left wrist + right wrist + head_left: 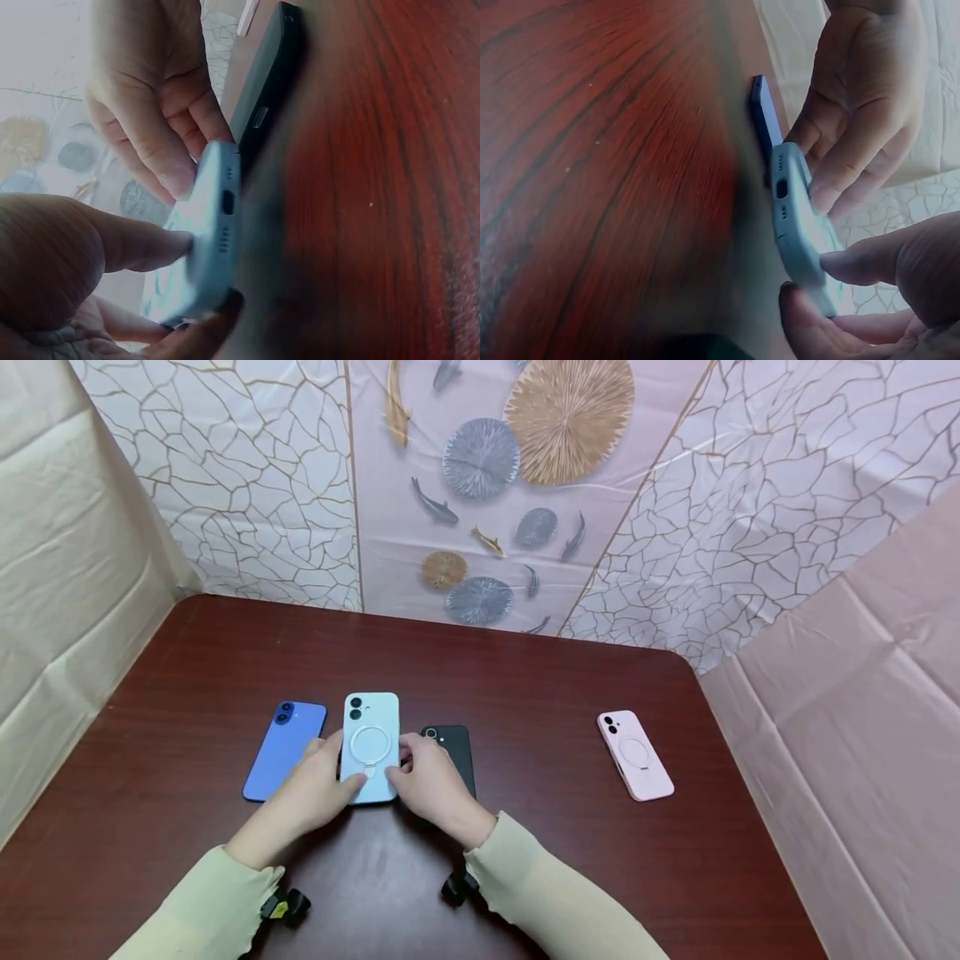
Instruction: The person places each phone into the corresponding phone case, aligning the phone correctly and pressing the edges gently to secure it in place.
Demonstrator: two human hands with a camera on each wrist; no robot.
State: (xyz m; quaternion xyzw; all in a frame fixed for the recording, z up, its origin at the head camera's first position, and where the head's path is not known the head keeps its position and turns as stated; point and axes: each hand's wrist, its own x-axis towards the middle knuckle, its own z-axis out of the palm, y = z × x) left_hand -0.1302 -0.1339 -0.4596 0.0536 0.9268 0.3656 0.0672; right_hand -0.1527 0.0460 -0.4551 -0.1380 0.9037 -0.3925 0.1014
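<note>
A light blue phone (371, 745) is held between the two hands at the left middle of the bench (570, 868), its back facing up and its two camera lenses at the far left corner. A pale ring (352, 745) is set on that back, and the charging port (228, 202) shows in the near end, between rows of small holes. From the wrists, the phone appears raised off the bench and tilted. The left hand (318, 781) pinches its left side, the thumb on the back and the fingers bent round the edge and beneath. The right hand (435, 785) pinches the right side near the near corner, with the thumb on the back and a finger under the edge; neither hand is spread wide. Just to the left lies a blue phone (283, 752), back up, partly covered by the left hand. Just to the right lies a black phone (455, 756), partly hidden by the right hand. Well apart on the right, a pink phone (636, 756) lies back up, also with a ring. Pale sleeves (555, 893) cover both forearms, with a black device at each wrist. Beyond the far edge hangs a patterned cloth (480, 577) with fish and round leaf shapes.
</note>
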